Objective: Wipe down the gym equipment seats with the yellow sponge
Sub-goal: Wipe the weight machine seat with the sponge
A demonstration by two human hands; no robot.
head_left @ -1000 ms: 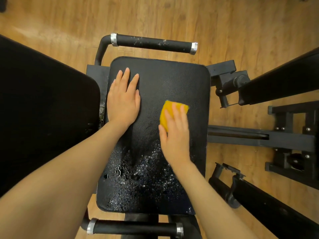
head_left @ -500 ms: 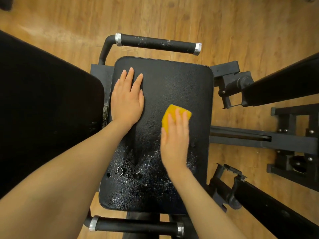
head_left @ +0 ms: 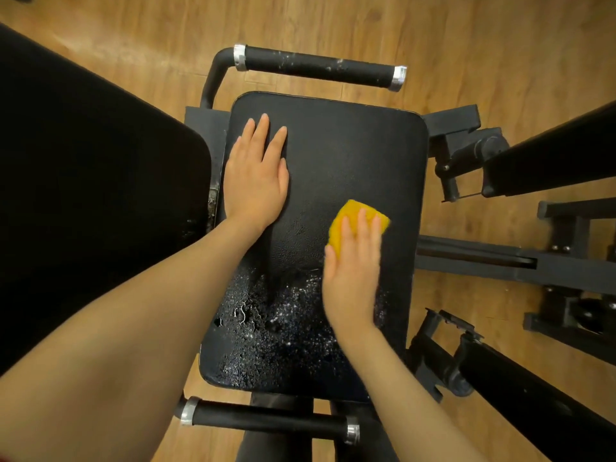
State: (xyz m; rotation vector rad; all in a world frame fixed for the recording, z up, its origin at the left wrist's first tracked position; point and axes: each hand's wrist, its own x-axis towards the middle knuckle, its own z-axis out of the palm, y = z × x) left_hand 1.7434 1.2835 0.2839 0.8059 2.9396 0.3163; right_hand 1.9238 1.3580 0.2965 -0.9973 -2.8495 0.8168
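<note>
Two bare hands rest on the black padded seat (head_left: pixel 350 155). Left hand (head_left: pixel 255 175) lies flat, fingers together, near its left edge; right hand (head_left: pixel 353 271) presses the yellow sponge (head_left: pixel 350 215) against the seat's right side, above wet droplets (head_left: pixel 266 328).

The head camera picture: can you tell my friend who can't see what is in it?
A right hand presses a yellow sponge onto a black padded gym seat, while the left hand lies flat on it. The seat's near part is wet with droplets, and wooden floor shows around the machine.
</note>
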